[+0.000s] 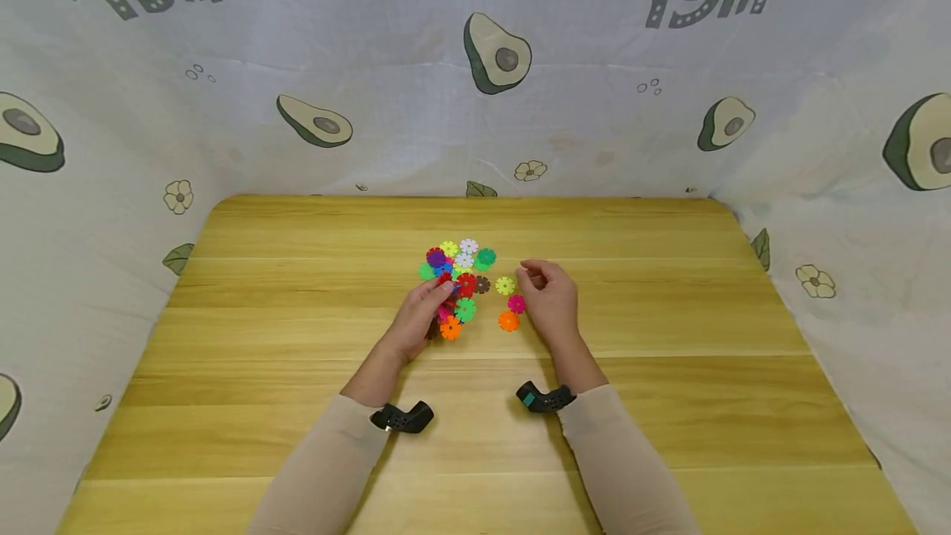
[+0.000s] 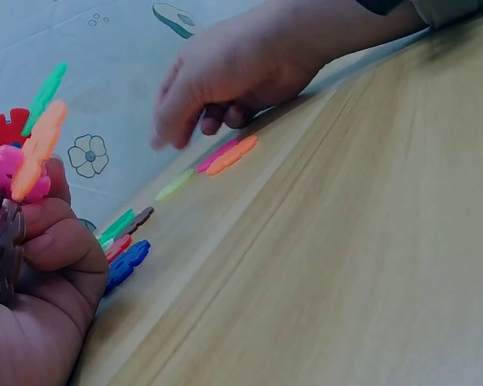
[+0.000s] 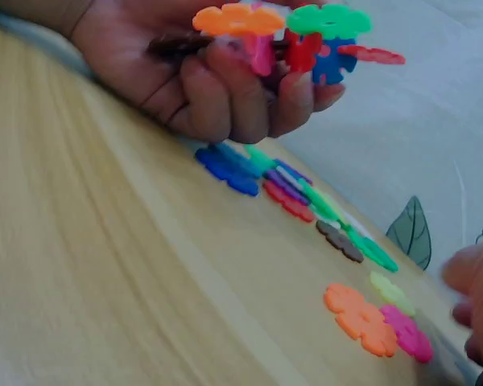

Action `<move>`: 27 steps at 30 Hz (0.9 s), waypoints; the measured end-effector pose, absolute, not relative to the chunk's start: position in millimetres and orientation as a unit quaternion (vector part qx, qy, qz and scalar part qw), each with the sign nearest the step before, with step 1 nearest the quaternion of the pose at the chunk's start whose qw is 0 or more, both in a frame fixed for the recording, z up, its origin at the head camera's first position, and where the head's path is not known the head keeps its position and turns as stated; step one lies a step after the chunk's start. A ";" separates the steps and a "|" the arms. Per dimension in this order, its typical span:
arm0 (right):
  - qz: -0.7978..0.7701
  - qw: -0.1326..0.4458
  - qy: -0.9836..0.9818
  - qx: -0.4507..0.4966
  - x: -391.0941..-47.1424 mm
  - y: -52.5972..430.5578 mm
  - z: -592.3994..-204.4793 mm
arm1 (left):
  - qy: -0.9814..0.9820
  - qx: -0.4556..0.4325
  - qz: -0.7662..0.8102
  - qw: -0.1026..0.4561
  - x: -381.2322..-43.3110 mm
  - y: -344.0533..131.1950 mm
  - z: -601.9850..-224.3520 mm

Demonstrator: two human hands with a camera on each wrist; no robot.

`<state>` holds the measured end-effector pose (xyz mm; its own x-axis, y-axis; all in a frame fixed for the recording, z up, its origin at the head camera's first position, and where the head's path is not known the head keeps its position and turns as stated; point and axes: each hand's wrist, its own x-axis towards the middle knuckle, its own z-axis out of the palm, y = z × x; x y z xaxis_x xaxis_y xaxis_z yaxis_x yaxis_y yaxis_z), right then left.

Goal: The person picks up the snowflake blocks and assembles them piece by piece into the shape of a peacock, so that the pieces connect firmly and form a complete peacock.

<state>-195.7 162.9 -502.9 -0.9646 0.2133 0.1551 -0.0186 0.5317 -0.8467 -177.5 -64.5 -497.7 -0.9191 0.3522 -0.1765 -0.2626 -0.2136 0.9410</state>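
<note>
My left hand (image 1: pixel 418 319) grips a joined cluster of notched, flower-shaped plastic discs. An orange disc (image 3: pixel 237 19), a green disc (image 3: pixel 328 21), a blue disc (image 3: pixel 335 63) and a brown disc (image 2: pixel 6 253) belong to that cluster; the palm and fingers hide part of it. To the right, my right hand (image 1: pixel 551 300) hovers low over the table with loosely bent fingers, nothing visible in them. Close beside it lie a loose yellow disc (image 1: pixel 505 286), a pink disc (image 1: pixel 516 304) and an orange disc (image 1: pixel 508 321).
Beyond my left hand, several loose discs lie in a pile, among them a white disc (image 1: pixel 469 246), a purple disc (image 1: pixel 435 258) and a dark green disc (image 1: pixel 486 257). The wooden table (image 1: pixel 297 386) ends at a printed cloth (image 1: pixel 416 130) hanging behind and at both sides.
</note>
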 end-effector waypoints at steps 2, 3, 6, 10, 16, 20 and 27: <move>0.412 0.103 -0.905 -0.039 -194.7 161.9 -502.8 | 0.595 0.037 0.778 0.197 -177.2 -64.1 -497.9; 0.379 0.093 -0.920 -0.028 -194.1 161.1 -503.0 | 0.595 0.036 0.778 0.197 -177.1 -63.9 -497.8; 0.324 0.069 -0.943 -0.007 -191.7 157.8 -500.9 | 0.595 0.037 0.779 0.197 -177.0 -63.8 -497.7; 0.318 0.057 -0.946 -0.007 -190.3 155.1 -499.1 | 0.582 0.034 0.788 0.201 -177.4 -64.1 -498.2; 0.370 0.037 -0.928 -0.021 -189.9 152.6 -499.0 | 0.558 0.051 0.803 0.202 -177.1 -65.2 -502.2; 0.413 0.050 -0.909 -0.027 -189.1 150.5 -499.6 | 0.555 0.056 0.805 0.202 -175.9 -66.5 -502.1; 0.600 0.058 -0.797 -0.041 -190.0 146.3 -497.7 | 0.636 0.060 0.748 0.181 -178.5 -65.0 -501.3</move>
